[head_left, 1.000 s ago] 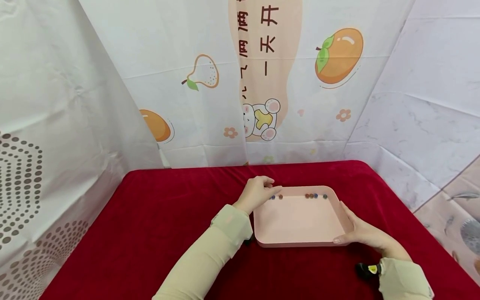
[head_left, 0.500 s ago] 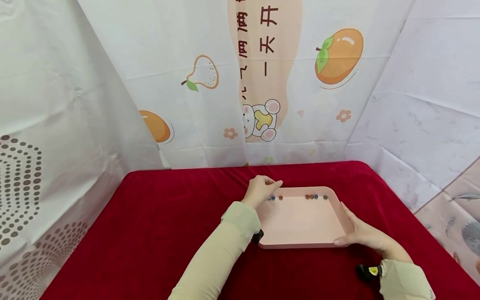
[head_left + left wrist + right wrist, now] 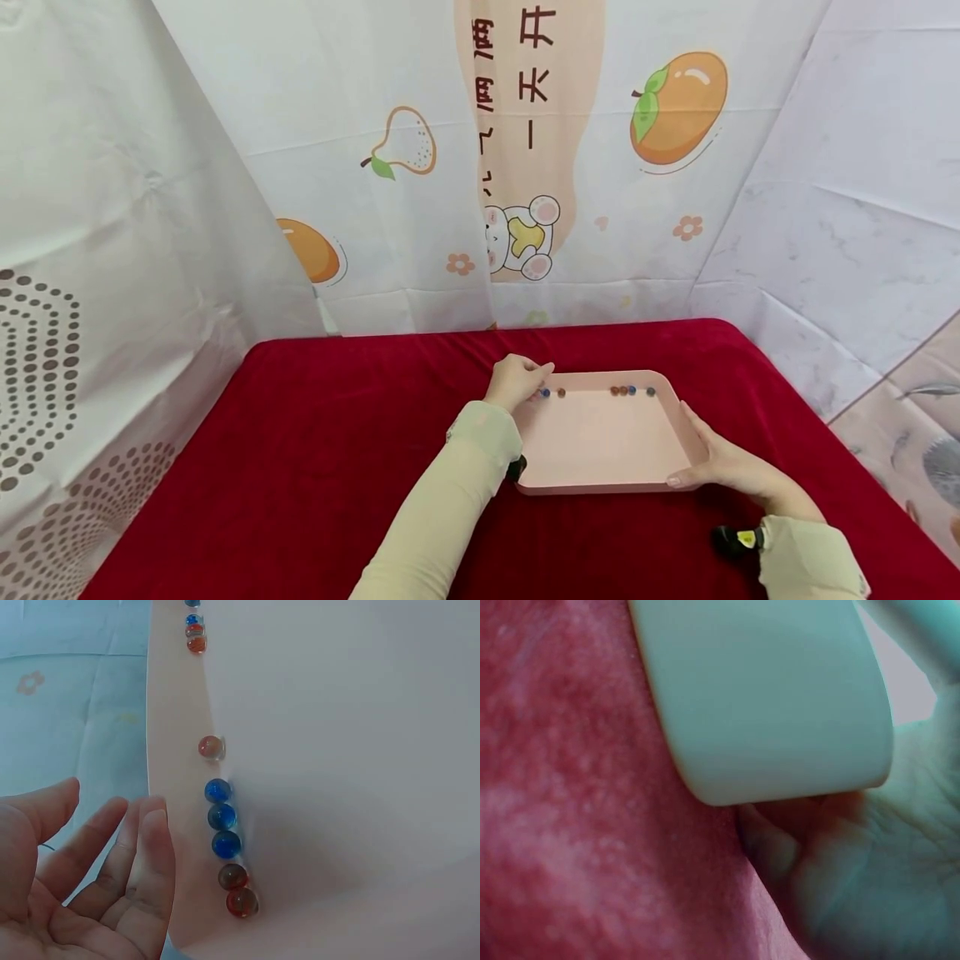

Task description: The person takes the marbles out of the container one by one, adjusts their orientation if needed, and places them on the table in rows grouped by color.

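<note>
- Left hand loosely bent, grasping nothing, at the far left corner of the tray; it hides some marbles from the head view;
- right hand grips the near right corner;
- marbles line the far wall inside;
- red cloth beneath; printed curtain behind.

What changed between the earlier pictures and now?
The left sleeve has swung right since the first picture, now covering part of the left wall of the pink tray. The left hand stays by the far left corner, holding nothing; no taking or letting go shows. Unchanged: the right hand holds the near right corner, and the tray and visible marbles haven't moved.
</note>
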`<state>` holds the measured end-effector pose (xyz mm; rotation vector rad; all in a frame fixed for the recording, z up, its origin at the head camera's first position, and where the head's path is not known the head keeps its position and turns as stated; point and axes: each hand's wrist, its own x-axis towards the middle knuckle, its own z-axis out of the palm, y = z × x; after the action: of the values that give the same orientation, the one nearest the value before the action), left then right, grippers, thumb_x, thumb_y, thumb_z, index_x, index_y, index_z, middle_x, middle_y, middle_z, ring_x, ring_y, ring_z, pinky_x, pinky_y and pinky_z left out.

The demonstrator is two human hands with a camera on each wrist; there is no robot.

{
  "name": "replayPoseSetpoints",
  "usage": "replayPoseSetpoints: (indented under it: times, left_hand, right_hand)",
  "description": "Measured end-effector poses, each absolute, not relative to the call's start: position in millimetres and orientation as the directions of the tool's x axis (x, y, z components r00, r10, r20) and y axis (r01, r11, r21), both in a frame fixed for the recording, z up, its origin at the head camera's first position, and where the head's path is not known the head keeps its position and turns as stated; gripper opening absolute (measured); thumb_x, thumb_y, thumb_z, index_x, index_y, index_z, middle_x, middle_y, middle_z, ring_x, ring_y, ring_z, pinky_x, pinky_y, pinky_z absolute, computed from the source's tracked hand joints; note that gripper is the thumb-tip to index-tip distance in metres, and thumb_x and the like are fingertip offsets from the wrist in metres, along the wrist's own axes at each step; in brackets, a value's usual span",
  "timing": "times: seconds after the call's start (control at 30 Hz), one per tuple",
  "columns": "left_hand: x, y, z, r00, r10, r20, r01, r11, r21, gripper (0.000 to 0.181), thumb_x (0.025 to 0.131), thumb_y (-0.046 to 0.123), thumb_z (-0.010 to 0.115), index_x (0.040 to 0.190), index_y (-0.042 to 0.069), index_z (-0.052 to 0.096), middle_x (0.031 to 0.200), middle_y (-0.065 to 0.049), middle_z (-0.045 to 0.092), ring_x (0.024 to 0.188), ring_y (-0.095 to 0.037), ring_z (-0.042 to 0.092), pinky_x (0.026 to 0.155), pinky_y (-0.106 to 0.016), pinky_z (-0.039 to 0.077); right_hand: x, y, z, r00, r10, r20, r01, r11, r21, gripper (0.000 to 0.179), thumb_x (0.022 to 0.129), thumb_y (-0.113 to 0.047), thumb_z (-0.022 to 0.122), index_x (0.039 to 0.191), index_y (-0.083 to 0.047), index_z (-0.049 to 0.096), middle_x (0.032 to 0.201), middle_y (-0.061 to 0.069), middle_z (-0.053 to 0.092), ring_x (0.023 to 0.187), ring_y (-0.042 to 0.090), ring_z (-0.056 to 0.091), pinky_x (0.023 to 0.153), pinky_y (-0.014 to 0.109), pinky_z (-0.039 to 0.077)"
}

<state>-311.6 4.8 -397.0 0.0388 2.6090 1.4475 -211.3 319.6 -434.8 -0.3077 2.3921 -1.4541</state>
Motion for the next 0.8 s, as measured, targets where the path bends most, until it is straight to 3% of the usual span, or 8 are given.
replayPoseSetpoints:
  times: [0.23,0.57,0.8]
  left_hand:
    - [-313,11,-401,-0.987,0.08,-0.137,-0.078,0.505,0.859,0.029,0.093,0.032,0.07,0.095,0.005,0.078,0.083,-0.015,0.075,0.076,-0.027,0.074,0.068,-0.034,0.059]
    - [-315,26,-407,-0.994,0.041,-0.1,-0.063,0.528,0.847,0.018,0.092,0.022,0.071,0.09,0.006,0.08,0.078,-0.013,0.075,0.062,-0.019,0.069,0.05,-0.019,0.043]
    - [-312,34,-413,-0.997,0.027,-0.07,-0.036,0.639,0.768,0.016,0.091,0.024,0.071,0.097,0.013,0.081,0.067,-0.005,0.073,0.051,-0.006,0.058,0.06,-0.022,0.046]
  right_hand:
    - [-213,321,-436,-0.922,-0.355,-0.155,-0.025,0.454,-0.891,0.119,0.078,-0.012,0.077,0.156,0.001,-0.011,0.16,0.031,-0.01,0.138,0.049,0.004,0.106,0.074,0.012]
    - [-213,321,-433,-0.924,-0.351,-0.153,-0.035,0.475,-0.879,0.117,0.079,-0.014,0.076,0.156,-0.001,-0.011,0.161,0.03,-0.007,0.137,0.048,0.008,0.105,0.071,0.019]
    - [-211,321,-434,-0.926,-0.341,-0.164,-0.021,0.48,-0.877,0.117,0.079,-0.014,0.076,0.156,0.0,-0.01,0.162,0.029,-0.007,0.138,0.047,0.009,0.108,0.062,0.023]
